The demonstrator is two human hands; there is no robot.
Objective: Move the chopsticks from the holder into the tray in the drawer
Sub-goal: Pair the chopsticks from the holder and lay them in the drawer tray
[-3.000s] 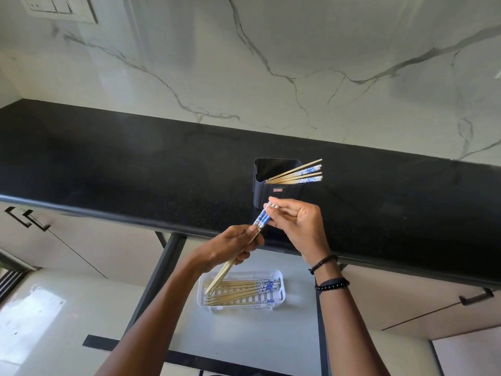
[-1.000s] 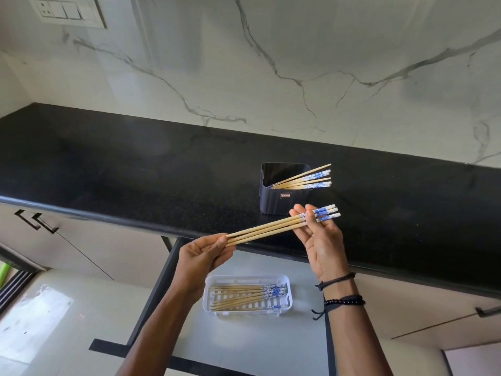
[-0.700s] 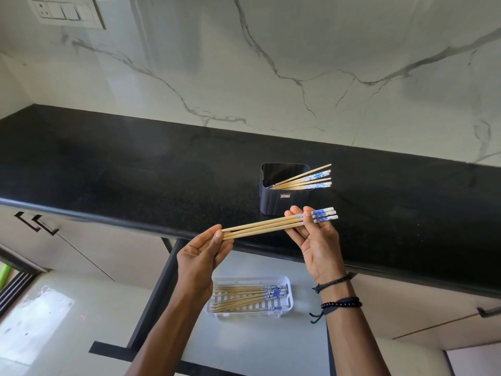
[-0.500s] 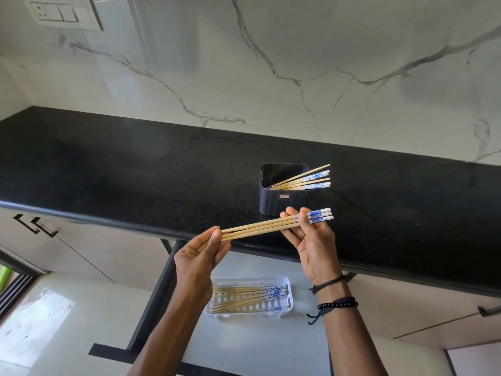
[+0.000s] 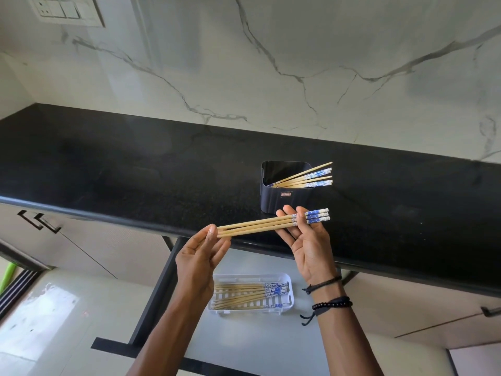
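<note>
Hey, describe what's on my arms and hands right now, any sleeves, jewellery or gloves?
No sleeves show; both forearms are bare. The left hand and its wrist wear nothing. The right hand has on its wrist a thin black cord bracelet and, further up, a black bead bracelet with loose cord ends. No gloves or rings visible.

Black counter (image 5: 135, 172) spans before me beneath a veined marble wall (image 5: 271, 63). Switch plate (image 5: 66, 10) at my upper left. Pale cabinets (image 5: 95, 253) with black handles (image 5: 38, 222) below the counter; glossy floor (image 5: 40, 308) at lower left; a further handle (image 5: 491, 311) at my far right.
</note>
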